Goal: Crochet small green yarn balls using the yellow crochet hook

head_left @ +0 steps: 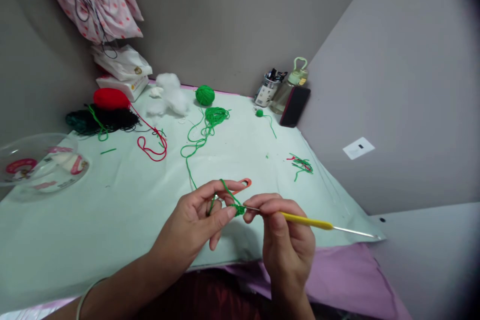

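Observation:
My left hand (198, 220) pinches a small piece of green crochet work (239, 209) between thumb and fingers. Green yarn (191, 174) loops over its raised index finger and trails back to a loose green tangle (216, 116) on the table. In my right hand (287, 232) is a crochet hook with a yellow handle (311, 221); its near metal tip meets the green work, and the other metal end points right. An orange stitch marker (245, 183) shows just behind my left fingers, partly hidden by them.
A green yarn ball (205, 95), white stuffing (170, 95), red yarn (111, 98) and dark yarn (101, 119) lie toward the back. Plastic tubs (45, 160) stand at left. Back right are a pen cup (265, 91), a bottle (282, 97) and a phone (295, 106). Yarn scraps (301, 164) lie at right.

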A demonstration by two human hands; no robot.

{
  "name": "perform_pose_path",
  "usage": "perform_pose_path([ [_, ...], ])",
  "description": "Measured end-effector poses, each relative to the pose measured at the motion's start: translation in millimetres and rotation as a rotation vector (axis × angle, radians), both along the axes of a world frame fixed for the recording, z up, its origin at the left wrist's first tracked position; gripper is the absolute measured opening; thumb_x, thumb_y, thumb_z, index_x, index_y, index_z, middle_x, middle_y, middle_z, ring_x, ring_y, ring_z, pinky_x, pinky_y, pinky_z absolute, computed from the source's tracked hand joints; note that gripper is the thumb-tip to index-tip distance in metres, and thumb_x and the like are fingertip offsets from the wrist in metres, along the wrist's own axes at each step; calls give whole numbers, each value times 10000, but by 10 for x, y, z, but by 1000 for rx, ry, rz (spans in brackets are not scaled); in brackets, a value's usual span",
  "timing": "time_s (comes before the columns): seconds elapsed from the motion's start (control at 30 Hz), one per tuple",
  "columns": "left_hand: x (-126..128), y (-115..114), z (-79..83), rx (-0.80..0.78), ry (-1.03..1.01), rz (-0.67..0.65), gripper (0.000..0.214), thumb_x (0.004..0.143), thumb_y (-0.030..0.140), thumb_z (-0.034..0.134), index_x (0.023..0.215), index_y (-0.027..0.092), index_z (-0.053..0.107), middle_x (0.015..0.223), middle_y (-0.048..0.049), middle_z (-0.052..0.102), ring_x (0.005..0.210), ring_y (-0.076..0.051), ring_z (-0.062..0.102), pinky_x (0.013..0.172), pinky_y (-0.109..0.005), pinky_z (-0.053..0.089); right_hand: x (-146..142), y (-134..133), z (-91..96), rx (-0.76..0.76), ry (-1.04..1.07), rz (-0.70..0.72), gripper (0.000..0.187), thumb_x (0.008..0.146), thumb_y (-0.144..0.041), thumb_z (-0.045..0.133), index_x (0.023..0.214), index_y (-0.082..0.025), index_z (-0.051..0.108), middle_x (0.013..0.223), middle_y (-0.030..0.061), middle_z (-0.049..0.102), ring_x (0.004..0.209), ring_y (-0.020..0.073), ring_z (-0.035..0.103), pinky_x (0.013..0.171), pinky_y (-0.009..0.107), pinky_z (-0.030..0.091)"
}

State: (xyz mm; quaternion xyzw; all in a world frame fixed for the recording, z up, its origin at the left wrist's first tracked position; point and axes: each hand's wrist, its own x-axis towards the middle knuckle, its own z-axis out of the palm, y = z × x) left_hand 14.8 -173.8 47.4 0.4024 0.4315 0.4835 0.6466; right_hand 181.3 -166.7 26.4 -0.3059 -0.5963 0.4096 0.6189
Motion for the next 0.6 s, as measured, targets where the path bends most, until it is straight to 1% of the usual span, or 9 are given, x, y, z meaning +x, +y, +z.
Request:
perform_pose_path([
  [0.13, 8, -6, -1, -15, -14, 30, 311, 871, 323, 763, 1172, 249, 743, 875, 5, 628, 437, -24, 424, 428, -197, 333, 5, 14, -7, -36, 65, 50, 199, 1055, -231, 492, 994, -222, 681, 954, 52, 724, 750, 159, 669, 740, 344, 573],
  [0.23, 17, -12, 1, -12, -9, 52, 326, 864, 295, 763, 1188, 259, 742, 874, 13, 605, 431, -16, 427, 425, -191, 327, 21, 8, -14, -40, 57, 74, 204, 1055, -229, 492, 991, -221, 685, 945, 45, 721, 758, 157, 666, 742, 332, 565],
  [0.37, 18, -14, 0, 21, 39, 47, 333, 869, 281, 752, 1202, 263, 742, 782, 32, 590, 434, -29, 404, 439, -190, 358, 43, -18, -15, 15, -12, 49, 221, 1056, -179, 472, 1044, -234, 686, 989, 40, 721, 824, 162, 666, 768, 332, 549],
  [0.47, 22, -26, 1, 49, 106, 79, 328, 863, 268, 750, 1191, 265, 755, 647, 59, 517, 458, -67, 393, 448, -195, 382, 59, -34, -8, 65, -79, 32, 242, 1052, -151, 461, 1077, -239, 685, 1012, 40, 721, 881, 175, 673, 792, 348, 543],
  [0.53, 30, -40, -3, 103, 172, 113, 311, 868, 259, 748, 1177, 283, 768, 564, 80, 431, 472, -90, 393, 470, -204, 389, 71, -43, -4, 94, -133, 21, 253, 1048, -135, 455, 1091, -239, 681, 1021, 41, 720, 903, 179, 673, 796, 354, 544],
  [0.6, 39, -56, -11, 195, 253, 158, 273, 875, 231, 742, 1136, 296, 786, 557, 81, 422, 478, -93, 387, 503, -222, 397, 86, -51, -7, 137, -205, 5, 257, 1034, -108, 463, 1108, -234, 674, 1038, 46, 722, 926, 182, 671, 798, 354, 548],
])
